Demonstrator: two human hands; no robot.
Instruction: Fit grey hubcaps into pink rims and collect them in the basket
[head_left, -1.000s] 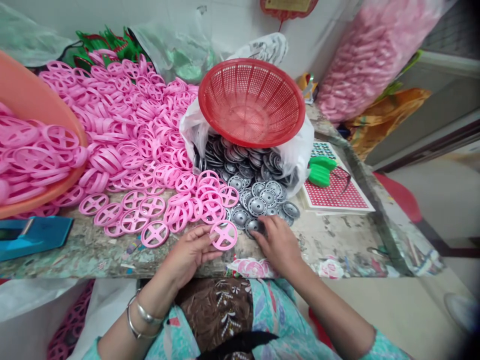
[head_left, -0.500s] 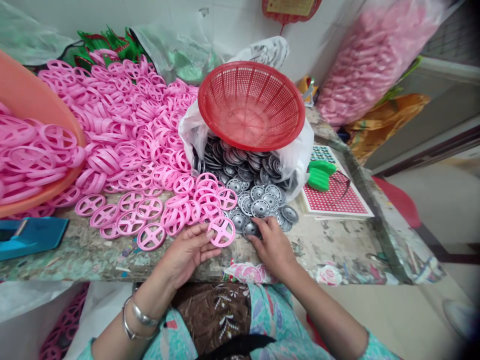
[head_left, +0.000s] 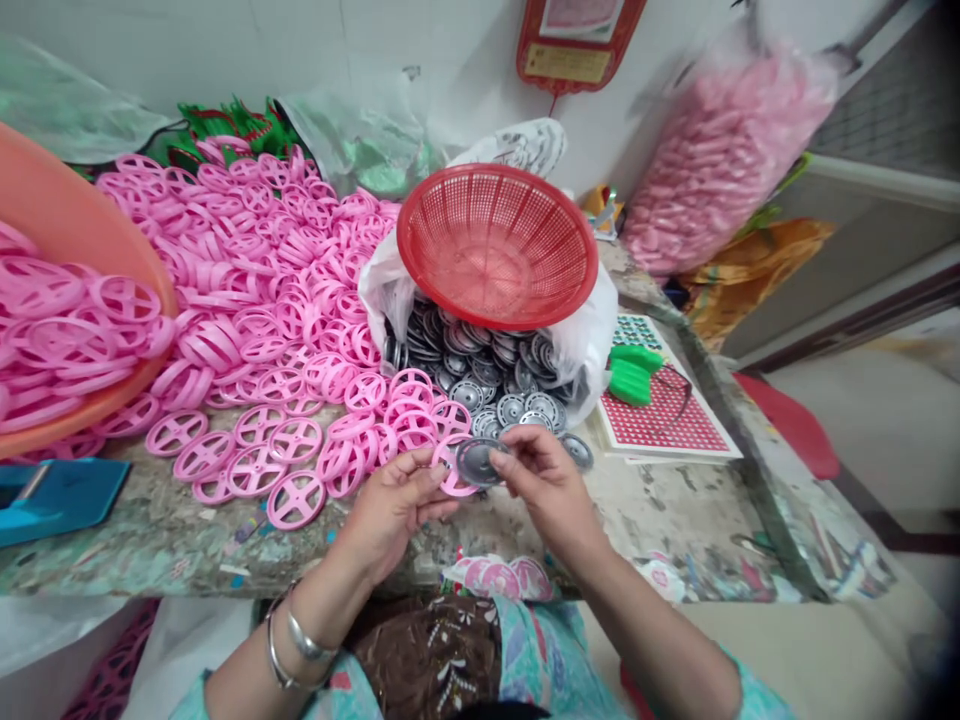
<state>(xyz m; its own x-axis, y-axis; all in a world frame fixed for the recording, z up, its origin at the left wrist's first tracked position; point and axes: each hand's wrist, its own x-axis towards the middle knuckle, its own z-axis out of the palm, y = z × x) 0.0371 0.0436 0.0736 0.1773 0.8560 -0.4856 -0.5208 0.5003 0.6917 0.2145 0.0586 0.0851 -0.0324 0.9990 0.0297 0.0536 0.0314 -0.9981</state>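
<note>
Between the thumb and fingers of my left hand [head_left: 405,500] is a pink ring with crossed spokes [head_left: 445,453]. My right hand [head_left: 546,487] pinches a grey plastic disc [head_left: 478,462] by its right edge. The disc overlaps the pink ring and covers part of it; whether the two touch, I cannot tell. Loose grey discs [head_left: 511,408] lie just behind my right hand, spilling from a white plastic bag [head_left: 590,345]. To the left spreads a big heap of similar pink rings [head_left: 255,262], some lying flat near my left hand.
A red mesh basket [head_left: 499,245] sits on the white bag. An orange tub [head_left: 90,215] with pink rings and a blue tape dispenser [head_left: 82,495] stand at left. Right of the bag lie sticker sheets [head_left: 675,435] with a green object [head_left: 632,376]. Pink cut-outs [head_left: 499,578] lie at the front edge.
My right hand has lifted a grey disc from the pile and brought it up over the pink ring in my left hand. The camera view has tilted slightly upward.
</note>
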